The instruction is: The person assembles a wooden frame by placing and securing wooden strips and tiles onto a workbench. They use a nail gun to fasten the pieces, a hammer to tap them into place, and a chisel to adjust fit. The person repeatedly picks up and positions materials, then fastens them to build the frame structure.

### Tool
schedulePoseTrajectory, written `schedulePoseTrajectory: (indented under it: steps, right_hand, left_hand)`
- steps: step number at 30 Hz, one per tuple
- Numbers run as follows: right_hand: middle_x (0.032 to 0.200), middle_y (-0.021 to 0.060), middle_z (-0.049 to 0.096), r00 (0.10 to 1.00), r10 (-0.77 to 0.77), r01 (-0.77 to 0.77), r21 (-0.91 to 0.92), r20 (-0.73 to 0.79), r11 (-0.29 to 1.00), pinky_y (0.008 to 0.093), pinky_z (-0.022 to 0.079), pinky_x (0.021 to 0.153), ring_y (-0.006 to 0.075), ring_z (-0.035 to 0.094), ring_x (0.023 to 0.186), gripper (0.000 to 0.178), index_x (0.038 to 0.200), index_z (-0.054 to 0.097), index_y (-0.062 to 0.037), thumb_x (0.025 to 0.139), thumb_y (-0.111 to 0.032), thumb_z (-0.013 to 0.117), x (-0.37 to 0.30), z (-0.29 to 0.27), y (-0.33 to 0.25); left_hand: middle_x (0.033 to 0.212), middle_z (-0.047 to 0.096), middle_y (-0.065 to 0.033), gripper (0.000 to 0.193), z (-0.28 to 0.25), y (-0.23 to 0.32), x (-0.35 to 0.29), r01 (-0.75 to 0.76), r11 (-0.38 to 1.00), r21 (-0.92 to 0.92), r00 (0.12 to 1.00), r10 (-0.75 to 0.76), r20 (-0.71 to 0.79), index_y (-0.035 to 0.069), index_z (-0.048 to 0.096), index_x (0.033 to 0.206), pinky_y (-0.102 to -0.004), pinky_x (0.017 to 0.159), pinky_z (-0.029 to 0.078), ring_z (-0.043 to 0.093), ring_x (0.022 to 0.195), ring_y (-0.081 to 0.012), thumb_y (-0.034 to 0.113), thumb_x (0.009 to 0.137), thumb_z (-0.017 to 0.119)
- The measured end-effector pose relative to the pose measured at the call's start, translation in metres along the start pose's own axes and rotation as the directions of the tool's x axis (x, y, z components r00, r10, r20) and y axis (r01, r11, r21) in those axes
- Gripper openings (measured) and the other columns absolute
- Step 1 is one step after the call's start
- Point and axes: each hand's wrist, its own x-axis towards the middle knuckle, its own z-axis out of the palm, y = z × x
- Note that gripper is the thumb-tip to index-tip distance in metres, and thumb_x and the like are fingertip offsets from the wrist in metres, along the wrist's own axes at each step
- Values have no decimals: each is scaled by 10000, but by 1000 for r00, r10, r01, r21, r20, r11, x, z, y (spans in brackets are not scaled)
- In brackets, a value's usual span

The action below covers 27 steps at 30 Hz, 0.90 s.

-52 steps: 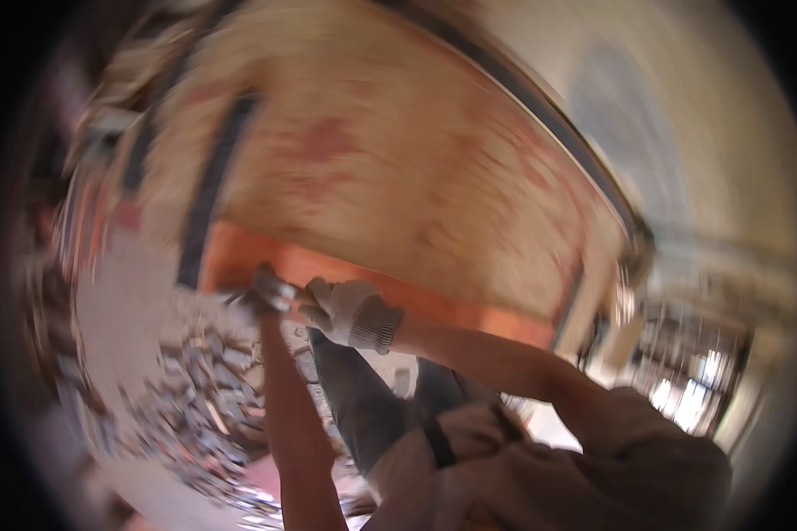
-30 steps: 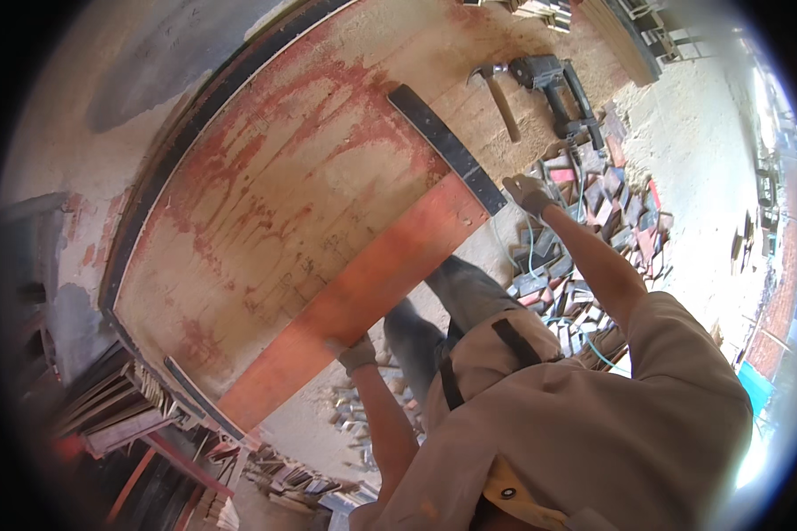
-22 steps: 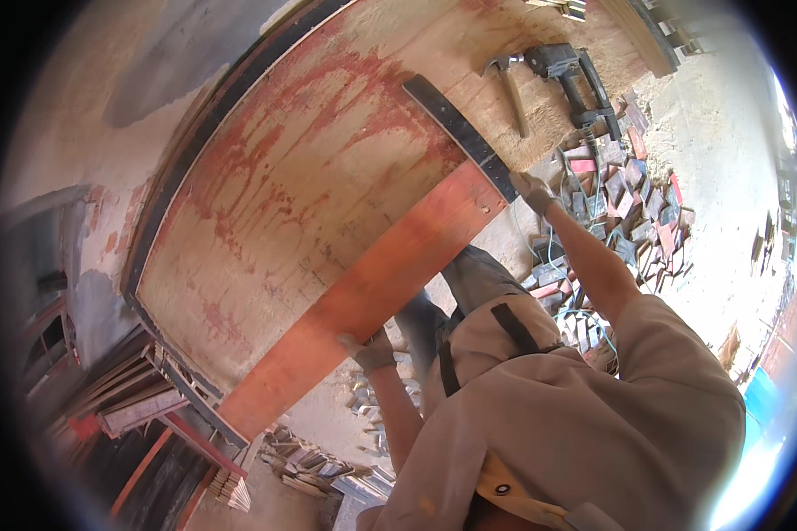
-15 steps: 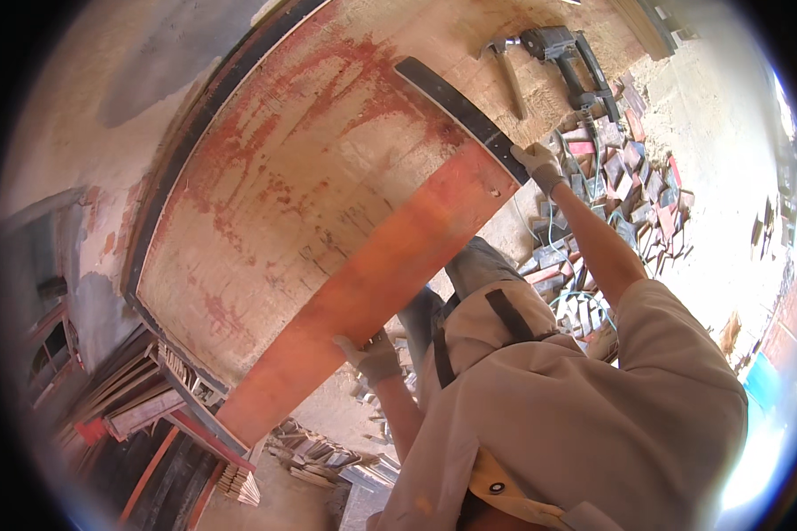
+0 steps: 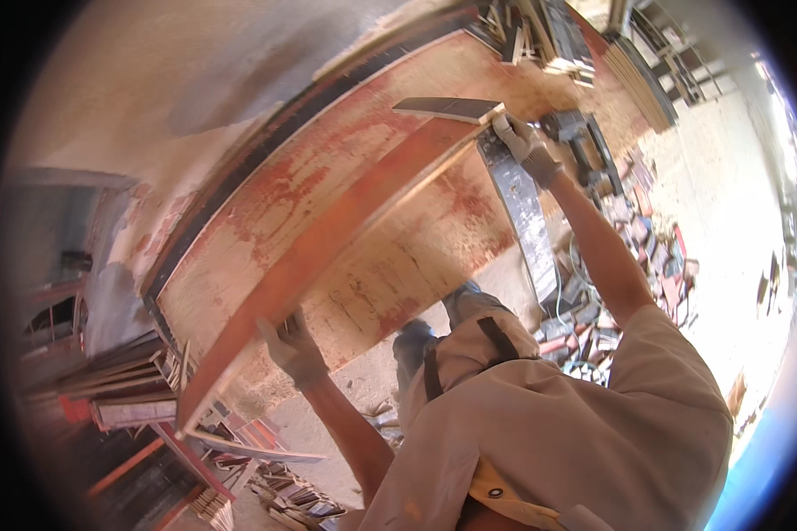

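Observation:
A long red-orange plank (image 5: 328,239) is tilted up on its edge above a large sheet stained red (image 5: 319,164). Dark strips (image 5: 452,108) lie crosswise at the plank's far right end, and one long dark strip (image 5: 521,217) slants down toward me from there. My right hand (image 5: 524,149), in a pale glove, closes on this far right corner. Also gloved, my left hand (image 5: 297,350) holds the plank's lower edge toward its left end, thumb and fingers on either side; some fingers are hidden. A thin strip (image 5: 257,447) juts from the left end.
A dark power tool (image 5: 583,150) sits right of my right hand. Many wood offcuts (image 5: 664,257) are heaped on the floor at right. Stacked strips (image 5: 553,40) stand at the back, and more boards (image 5: 133,389) are piled at left. A wall (image 5: 195,80) rises beyond the sheet.
The plank has been lifted and tipped from nearly flat onto its edge. My left hand has slid leftward along it. My right hand stays at the far right corner, slightly farther left and up.

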Motion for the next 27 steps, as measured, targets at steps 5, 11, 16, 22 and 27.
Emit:
schedulePoseTrajectory:
  steps: [5,11,16,22,27]
  right_hand:
    - [1088,99,774,986,159,-166,148,58,975,344,544,902,188,704,994,769,1304,734,-47,996,-731,565,108,57,-22]
    - [1111,158,766,980,180,-175,-68,83,982,344,537,934,202,704,1043,856,1269,737,3,960,-775,558,196,91,-61]
    - [1049,84,753,952,132,-216,299,276,930,309,527,863,156,678,957,700,1195,755,10,1001,-644,599,245,99,-106]
    - [1075,69,745,893,138,-185,70,428,980,314,517,899,149,678,963,601,1268,723,-6,1017,-546,647,239,57,-153]
    - [1531,253,574,810,292,-290,-86,508,953,420,341,1232,365,513,1454,911,1467,569,74,978,-692,623,160,9,-124]
  left_hand:
    - [1117,649,-87,460,11,12,127,-54,998,-27,998,53,-17,-6,648,1206,-399,1025,586,625,1088,-232,397,1010,753]
    - [995,653,-74,413,42,16,234,-31,995,-93,984,14,-178,-2,686,1127,-385,929,652,657,921,-235,356,965,813]
    - [1051,680,-110,487,68,40,292,-74,997,4,984,73,-164,6,680,1179,-389,897,664,699,980,-272,400,938,836]
    - [1240,682,-186,753,109,81,367,19,986,164,978,16,-210,37,598,1378,-395,892,658,723,1074,-312,514,864,874]
    - [1314,654,-205,800,122,88,404,72,993,96,969,-47,-243,55,559,1428,-391,898,657,687,1159,-327,518,858,875]
